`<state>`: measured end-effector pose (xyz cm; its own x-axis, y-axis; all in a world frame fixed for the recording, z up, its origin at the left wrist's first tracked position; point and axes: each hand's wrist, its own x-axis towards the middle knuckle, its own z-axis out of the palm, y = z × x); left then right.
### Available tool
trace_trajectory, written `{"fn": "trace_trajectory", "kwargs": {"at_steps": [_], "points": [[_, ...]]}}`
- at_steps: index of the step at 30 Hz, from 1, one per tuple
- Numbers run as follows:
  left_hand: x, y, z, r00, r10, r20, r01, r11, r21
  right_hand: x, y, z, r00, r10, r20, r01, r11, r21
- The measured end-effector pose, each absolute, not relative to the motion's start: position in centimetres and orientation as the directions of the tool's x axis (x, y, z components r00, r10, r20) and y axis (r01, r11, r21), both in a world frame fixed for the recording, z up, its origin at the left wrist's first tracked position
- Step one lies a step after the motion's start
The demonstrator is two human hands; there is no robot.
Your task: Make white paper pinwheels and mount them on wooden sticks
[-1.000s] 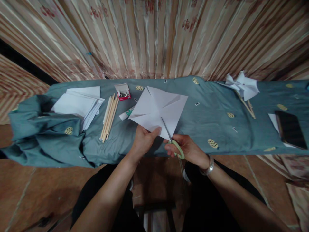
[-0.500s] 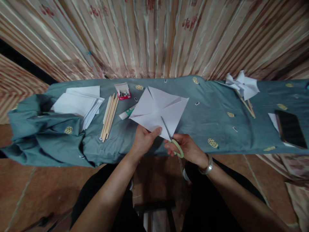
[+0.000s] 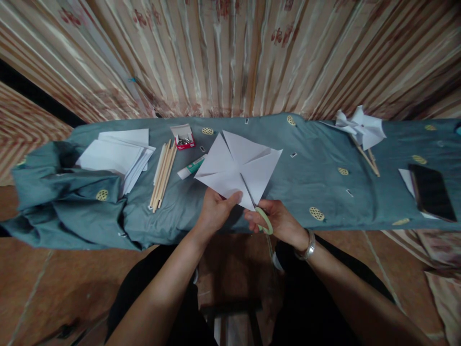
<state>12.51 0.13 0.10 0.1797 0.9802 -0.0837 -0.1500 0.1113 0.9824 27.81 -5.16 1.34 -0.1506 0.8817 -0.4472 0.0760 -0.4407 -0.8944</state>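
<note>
A square sheet of white paper [image 3: 234,161], slit from its corners toward the middle, is held above the cloth. My left hand [image 3: 217,207] pinches its near edge, thumb on top and fingers underneath. In my right hand [image 3: 275,218] is a pair of scissors [image 3: 264,221] with pale green handles. The blades lie along the slit at the near corner, their tip pointing toward the sheet's centre. Just beyond the paper's left side lies a green and white glue tube [image 3: 192,166].
Wooden sticks [image 3: 164,175], an open box of small metal pins [image 3: 185,139] and stacked white paper [image 3: 111,154] lie left. Paper pinwheels [image 3: 363,127] on sticks and a phone [image 3: 432,192] lie right, on the green cloth [image 3: 313,173]. Behind hangs a pleated curtain [image 3: 230,57].
The paper has shifted very slightly to the right and nearer to me. The scissor blades look more closed along the near slit. Both hands keep their holds.
</note>
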Motion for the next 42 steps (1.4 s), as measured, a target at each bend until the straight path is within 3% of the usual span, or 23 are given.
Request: {"fn": "trace_trajectory", "kwargs": {"at_steps": [18, 21, 23, 26, 29, 31, 34, 37, 42], "points": [[12.6, 0.2, 0.1, 0.167, 0.98, -0.106, -0.167, 0.134, 0.977, 27.8, -5.2, 1.7, -0.193, 0.866, -0.461, 0.09, -0.453, -0.887], [12.4, 0.7, 0.2, 0.134, 0.985, -0.109, -0.173, 0.132, 0.976, 28.7, -5.7, 1.6, -0.251, 0.84, -0.482, 0.162, -0.454, -0.876], [12.2, 1.1, 0.2, 0.105, 0.988, -0.114, -0.194, 0.133, 0.972, 30.1, -6.1, 1.6, -0.236, 0.842, -0.486, 0.305, -0.41, -0.859], [12.1, 1.8, -0.2, 0.058, 0.989, -0.134, -0.235, 0.144, 0.961, 32.8, -6.6, 2.2, -0.145, 0.896, -0.419, 0.615, -0.249, -0.748], [12.5, 2.1, -0.9, 0.051, 0.987, -0.151, -0.239, 0.159, 0.958, 35.7, -6.7, 2.8, 0.074, 0.953, -0.295, 0.836, -0.221, -0.502], [13.0, 2.0, -1.3, 0.087, 0.985, -0.151, -0.213, 0.167, 0.963, 37.2, -6.4, 2.7, 0.259, 0.955, -0.143, 0.914, -0.29, -0.284], [14.1, 1.6, -2.0, 0.198, 0.967, -0.16, -0.162, 0.194, 0.968, 38.8, -5.6, 1.8, 0.344, 0.939, -0.024, 0.937, -0.345, -0.052], [14.9, 1.3, -2.5, 0.259, 0.953, -0.158, -0.132, 0.197, 0.972, 39.7, -4.9, 1.0, 0.353, 0.936, 0.002, 0.936, -0.353, -0.008], [13.0, 1.4, -2.3, 0.231, 0.965, -0.122, 0.017, 0.121, 0.992, 40.8, -4.9, 0.5, 0.304, 0.952, 0.024, 0.952, -0.302, -0.051]]}}
